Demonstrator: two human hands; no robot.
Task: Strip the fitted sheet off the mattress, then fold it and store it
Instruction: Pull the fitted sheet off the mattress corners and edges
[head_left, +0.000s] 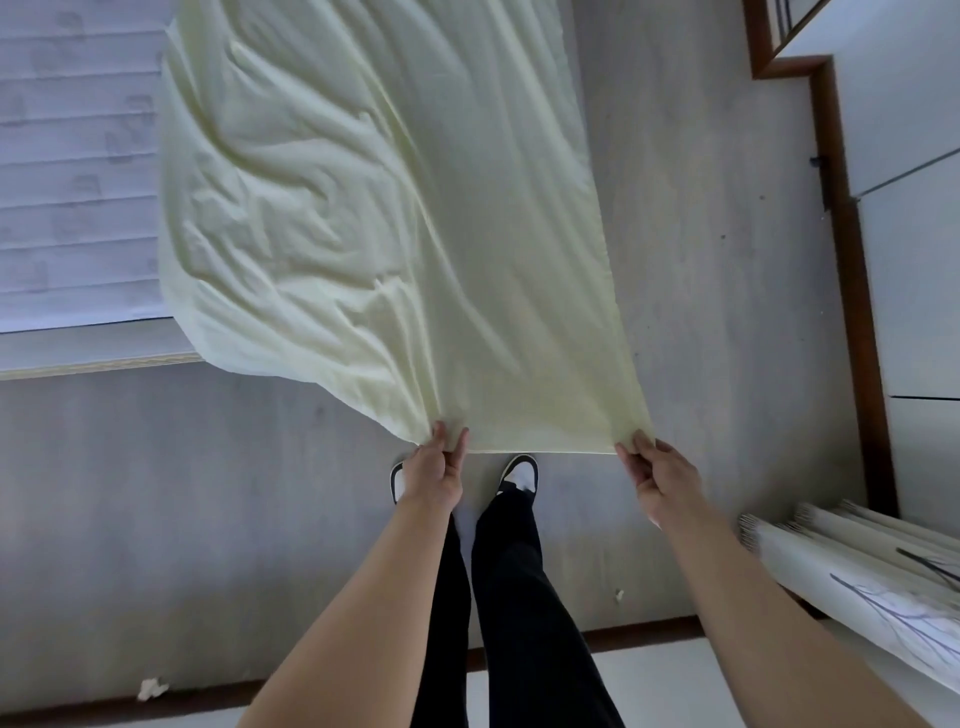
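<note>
pale yellow sheet (395, 234), black trousers (519, 597)

The fitted sheet (395, 218) is showing as thin, matt, pale yellow cloth, creasing softly at upper centre. The mattress (72, 171) at upper left is looking quilted and matt. The floor (685, 291) is appearing as smooth grey wood-grain, edged by glossy brown wooden trim (852, 249) at right.

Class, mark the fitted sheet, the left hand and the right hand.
fitted sheet (415, 249): head view, middle of the cloth.
left hand (434, 473): head view, back of the hand.
right hand (660, 475): head view, back of the hand.
</note>
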